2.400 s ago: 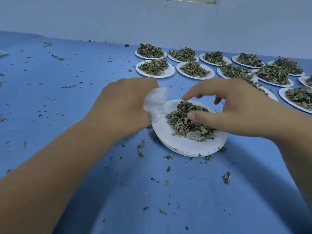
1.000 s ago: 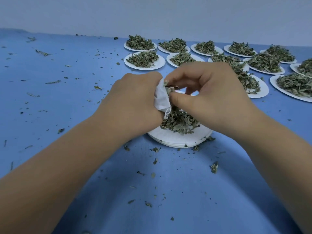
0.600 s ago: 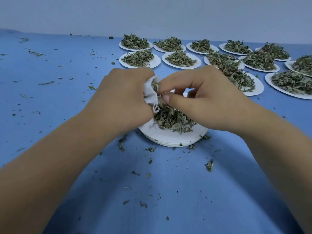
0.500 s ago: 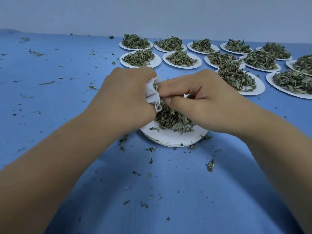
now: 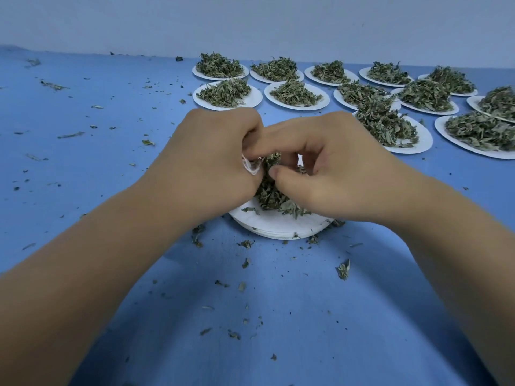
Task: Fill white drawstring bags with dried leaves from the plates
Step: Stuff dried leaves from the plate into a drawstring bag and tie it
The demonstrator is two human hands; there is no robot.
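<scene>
Grips the white drawstring bag [image 5: 251, 168] in the left hand [image 5: 211, 162], clenched into a fist round it, with only a scrap of white cloth and cord peeping out on the thumb side. Pinches a tuft of dried leaves [image 5: 271, 190] with the right hand [image 5: 334, 176], curled, with thumb tip pressed to the leaves and forefinger stretched across to the left knuckles. Cannot tell how wide the mouth of the bag stands, hidden as it is between both hands. Both hands touching, directly above the nearest stack of white plates [image 5: 278, 228], with the rest of the leaf heap lying on top of it. Under that stack, the blue counter [image 5: 83, 140]. Farther back and to the right, in rows, more plates of leaves [image 5: 227, 93], well apart from the hands. Around the stack and off to the left, loose leaf crumbs [image 5: 343, 270] scattered over the counter.
</scene>
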